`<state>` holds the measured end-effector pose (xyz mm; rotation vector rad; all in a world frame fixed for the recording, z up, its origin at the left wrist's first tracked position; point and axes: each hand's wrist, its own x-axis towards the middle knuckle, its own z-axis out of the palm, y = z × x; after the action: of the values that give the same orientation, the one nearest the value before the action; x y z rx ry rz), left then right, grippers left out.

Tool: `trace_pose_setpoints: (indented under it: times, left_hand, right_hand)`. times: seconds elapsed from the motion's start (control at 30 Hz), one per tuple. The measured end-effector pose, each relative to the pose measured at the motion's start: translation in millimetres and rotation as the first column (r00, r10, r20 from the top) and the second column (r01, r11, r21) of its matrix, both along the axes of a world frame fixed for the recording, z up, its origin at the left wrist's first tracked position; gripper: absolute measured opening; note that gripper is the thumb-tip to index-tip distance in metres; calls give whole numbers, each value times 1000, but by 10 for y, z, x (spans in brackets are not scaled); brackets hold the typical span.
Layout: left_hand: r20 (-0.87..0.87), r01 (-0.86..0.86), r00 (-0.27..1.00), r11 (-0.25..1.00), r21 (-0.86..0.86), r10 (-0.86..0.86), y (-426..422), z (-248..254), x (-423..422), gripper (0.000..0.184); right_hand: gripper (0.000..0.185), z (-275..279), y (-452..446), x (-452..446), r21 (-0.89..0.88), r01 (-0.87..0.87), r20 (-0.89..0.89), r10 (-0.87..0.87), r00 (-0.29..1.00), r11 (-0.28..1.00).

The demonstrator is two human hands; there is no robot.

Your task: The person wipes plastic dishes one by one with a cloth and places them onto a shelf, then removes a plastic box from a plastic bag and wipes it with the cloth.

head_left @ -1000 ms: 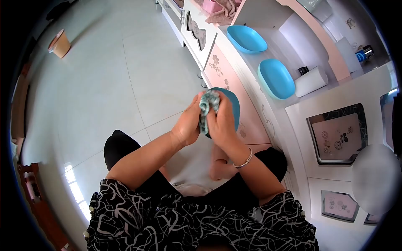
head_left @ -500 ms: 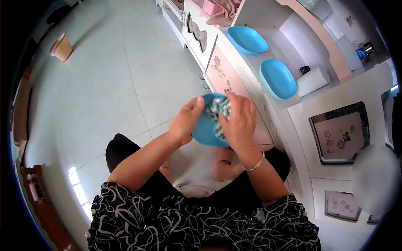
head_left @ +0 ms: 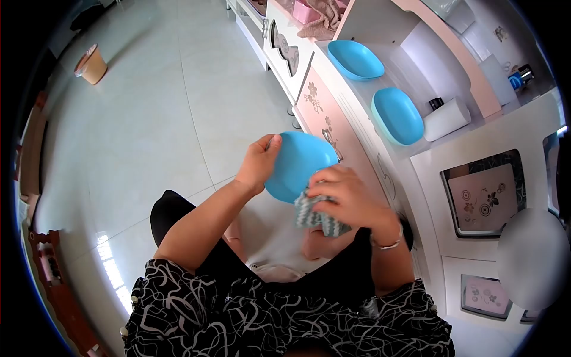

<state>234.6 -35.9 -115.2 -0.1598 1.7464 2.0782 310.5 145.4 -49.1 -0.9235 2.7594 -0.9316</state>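
A blue plastic dish [head_left: 300, 163] is tilted above my lap, its inner face toward me. My left hand [head_left: 260, 162] grips it by the left rim, thumb on the inside and fingers behind. At the dish's lower right edge, my right hand [head_left: 345, 195] is closed on a green-and-white patterned cloth [head_left: 318, 215]. The cloth hangs in folds below the fingers and overlaps the rim.
Two more blue dishes, a far one [head_left: 355, 60] and a nearer one [head_left: 397, 116], stand on the white-and-pink cabinet [head_left: 351, 98] at right. Beside them lies a white cylinder [head_left: 447, 120]. A brown towel [head_left: 321, 18] and a bin [head_left: 92, 64] are farther off.
My right hand and the cloth have moved from inside the dish down to its lower right edge. More of the inner surface shows. My left hand keeps its hold.
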Motion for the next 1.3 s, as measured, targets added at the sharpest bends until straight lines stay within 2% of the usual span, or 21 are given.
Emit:
trace_pose_setpoints:
  times: [0.03, 0.1, 0.13, 0.2, 0.23, 0.3, 0.37, 0.43, 0.5, 0.57, 0.63, 0.7, 0.77, 0.83, 0.9, 0.93, 0.97, 1.03, 1.17, 1.23, 1.3]
  left_hand:
    - [-40, -15, 999, 998, -58, 13, -4, 19, -21, 33]
    - [7, -58, 998, 998, -35, 58, -30, -55, -104, 31]
    - [104, -1, 995, 999, -34, 5, -67, -129, -151, 33]
    - [224, 108, 969, 994, 17, -109, -65, -232, -182, 34]
    - [223, 113, 968, 993, 12, -113, -38, -251, -141, 34]
    - [263, 280, 913, 948, 149, -311, 87, -240, 5, 30]
    - [186, 420, 857, 860, 290, -481, 151, -20, 163, 27]
    - [245, 461, 792, 811, 360, -559, 148, -73, 177, 27]
    - [227, 636, 668, 702, 322, -709, 149, -83, 215, 33]
    - [153, 666, 641, 644, 377, -752, 139, -51, 264, 39]
    - [33, 695, 693, 679, 237, -721, 140, 265, 341, 31]
    - [33, 695, 688, 671, 257, -725, 134, 259, 354, 33]
    - [248, 685, 575, 624, 376, -780, 117, 292, 361, 33]
    - [146, 733, 566, 576, 362, -812, 118, 160, 325, 33]
    - [265, 854, 458, 502, 135, -849, 89, 124, 200, 30]
    - [257, 608, 692, 736, 297, -675, 63, 200, 224, 28]
    - [51, 587, 797, 792, 168, -602, 28, -68, 125, 28]
    - [74, 485, 860, 855, 185, -505, -56, 210, 17, 31]
    - [-2, 489, 864, 837, 246, -504, -186, 514, 74, 28]
    - [-185, 591, 800, 802, 87, -570, -156, 522, 76, 20]
    - [-126, 480, 877, 847, 229, -463, -148, 501, 85, 16]
  right_hand:
    - [16, 103, 120, 8, 0, 2, -1, -2, 1000, 1000]
    - [18, 249, 323, 17, -294, 183, 60, -173, 983, 938]
    - [18, 244, 365, 12, -291, 179, 55, -170, 984, 940]
    - [24, 183, 406, 13, -597, 363, 47, -421, 906, 715]
    - [24, 151, 372, 8, -602, 366, 48, -425, 904, 710]
    - [28, 77, 192, -17, -582, 173, -271, -390, 880, 794]
    - [24, 195, 2, 17, -282, 38, -427, -161, 890, 959]
    - [22, 219, -51, 47, -238, 20, -424, -122, 898, 971]
    - [21, 155, 22, 56, -483, 78, -153, -171, 973, 872]
    - [18, 102, 95, 72, -542, 112, -167, -237, 957, 833]
    - [16, 125, 122, 152, -593, 452, 317, -323, 892, 666]
    - [20, 90, 60, 153, -621, 399, 246, -316, 916, 674]
    - [21, -14, 33, 132, -691, 193, 87, -185, 979, 697]
    - [22, 63, -42, 117, -704, 198, 100, -181, 978, 682]
    - [23, 94, -85, 101, -706, 470, 347, -320, 881, 529]
    - [22, 80, -80, 62, -697, 541, 392, -381, 837, 471]
    - [22, 59, -72, 8, -696, 542, 392, -383, 836, 470]
    - [20, -1, -60, -93, -708, 685, 615, -328, 717, 170]
    - [24, -170, -106, -171, -694, 702, 613, -382, 692, 159]
    - [24, -191, -159, -188, -702, 693, 600, -391, 698, 161]
    - [25, -196, -172, -211, -716, 678, 578, -401, 710, 167]
